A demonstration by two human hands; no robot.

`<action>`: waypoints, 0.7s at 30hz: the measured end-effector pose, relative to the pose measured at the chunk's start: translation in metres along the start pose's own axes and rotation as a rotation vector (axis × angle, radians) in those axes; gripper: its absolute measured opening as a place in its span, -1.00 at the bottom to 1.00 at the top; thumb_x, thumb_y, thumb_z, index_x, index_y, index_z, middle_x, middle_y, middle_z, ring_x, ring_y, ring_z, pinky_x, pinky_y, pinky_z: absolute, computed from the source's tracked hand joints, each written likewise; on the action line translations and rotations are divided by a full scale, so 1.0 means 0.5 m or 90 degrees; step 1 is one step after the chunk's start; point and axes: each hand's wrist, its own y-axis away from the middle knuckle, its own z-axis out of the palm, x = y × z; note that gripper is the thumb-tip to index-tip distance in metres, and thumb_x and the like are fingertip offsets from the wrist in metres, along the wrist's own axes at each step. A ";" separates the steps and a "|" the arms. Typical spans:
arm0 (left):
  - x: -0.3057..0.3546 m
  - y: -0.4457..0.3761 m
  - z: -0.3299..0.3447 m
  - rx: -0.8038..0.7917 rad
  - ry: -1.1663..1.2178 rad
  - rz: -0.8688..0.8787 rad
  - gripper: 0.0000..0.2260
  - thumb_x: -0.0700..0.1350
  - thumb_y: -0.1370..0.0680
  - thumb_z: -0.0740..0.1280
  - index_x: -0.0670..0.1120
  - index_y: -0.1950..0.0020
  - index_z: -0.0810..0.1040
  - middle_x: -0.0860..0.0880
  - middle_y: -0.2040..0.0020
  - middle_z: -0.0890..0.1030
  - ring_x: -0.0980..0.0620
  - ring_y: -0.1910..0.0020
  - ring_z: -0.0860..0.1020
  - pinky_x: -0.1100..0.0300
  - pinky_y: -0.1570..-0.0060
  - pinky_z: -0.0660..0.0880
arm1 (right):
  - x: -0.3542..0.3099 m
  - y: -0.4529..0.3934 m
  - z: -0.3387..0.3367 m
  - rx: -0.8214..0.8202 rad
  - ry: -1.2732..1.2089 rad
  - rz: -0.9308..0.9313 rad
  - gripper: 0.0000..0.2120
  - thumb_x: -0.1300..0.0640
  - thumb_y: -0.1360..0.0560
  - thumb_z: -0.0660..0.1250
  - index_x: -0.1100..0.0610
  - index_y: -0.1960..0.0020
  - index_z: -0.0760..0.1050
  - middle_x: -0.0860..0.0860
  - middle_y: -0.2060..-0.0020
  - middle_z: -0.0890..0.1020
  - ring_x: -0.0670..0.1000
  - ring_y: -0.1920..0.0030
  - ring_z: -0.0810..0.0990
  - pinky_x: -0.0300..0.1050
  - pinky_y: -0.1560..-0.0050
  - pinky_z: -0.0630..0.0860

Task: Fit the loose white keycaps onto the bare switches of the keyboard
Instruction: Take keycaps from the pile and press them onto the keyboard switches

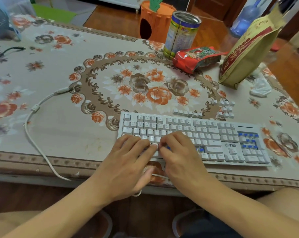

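Note:
The white keyboard [214, 143] lies near the table's front edge. Bare blue switches [248, 135] show in its number pad, and others [201, 149] in the lower rows. Loose white keycaps [188, 113] lie in a row behind it, with a further cluster of keycaps [225, 109] to the right. My left hand [128, 162] lies over the left lower rows, its index fingertip pressing down. My right hand [178, 152] has its fingers curled, tips down beside the left index, next to a blue switch [168, 148]. What lies under those fingertips is hidden.
The keyboard's white cable [35, 109] loops across the floral tablecloth at the left. Behind stand a metal tin [181, 33], a red snack bag [196, 58] and a tall paper bag [248, 48]. A crumpled white tissue [261, 88] lies at the right.

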 end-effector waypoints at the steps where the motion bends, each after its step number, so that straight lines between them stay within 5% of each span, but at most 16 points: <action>1: 0.001 -0.002 -0.003 -0.005 -0.001 0.000 -0.53 0.11 -0.59 0.29 -0.16 -0.39 0.54 -0.11 -0.22 0.55 -0.17 -0.21 0.50 -0.14 -0.36 0.36 | 0.003 0.003 -0.003 -0.005 -0.008 0.004 -0.81 0.33 -0.44 0.20 0.25 0.13 0.60 0.09 0.10 0.58 0.14 0.05 0.50 0.04 0.05 0.46; 7: 0.018 -0.025 -0.005 0.004 -0.013 0.011 -0.52 0.11 -0.57 0.30 -0.14 -0.40 0.52 -0.11 -0.19 0.54 -0.18 -0.18 0.49 -0.13 -0.31 0.37 | 0.045 0.028 -0.033 -0.052 -0.160 0.127 -0.60 0.26 -0.48 0.16 0.06 -0.17 0.67 0.01 -0.11 0.52 0.06 -0.18 0.43 -0.07 -0.12 0.51; 12: 0.026 -0.033 0.007 0.028 -0.047 0.015 -0.53 0.12 -0.58 0.29 -0.13 -0.40 0.54 -0.14 -0.19 0.55 -0.20 -0.17 0.50 -0.14 -0.29 0.37 | 0.121 0.015 -0.077 0.021 -0.180 0.284 -0.69 0.40 -0.49 0.28 0.11 -0.07 0.68 -0.04 -0.01 0.58 -0.03 -0.12 0.48 -0.21 -0.15 0.42; 21: 0.036 -0.025 0.012 0.031 -0.059 0.051 -0.54 0.03 -0.65 0.25 -0.23 -0.44 0.50 -0.16 -0.29 0.56 -0.18 -0.26 0.49 -0.07 -0.30 0.41 | 0.246 -0.173 -0.069 -0.236 -0.114 0.280 -0.79 0.16 -0.58 0.33 0.01 -0.18 0.63 -0.12 -0.10 0.60 -0.11 -0.06 0.50 -0.18 -0.05 0.40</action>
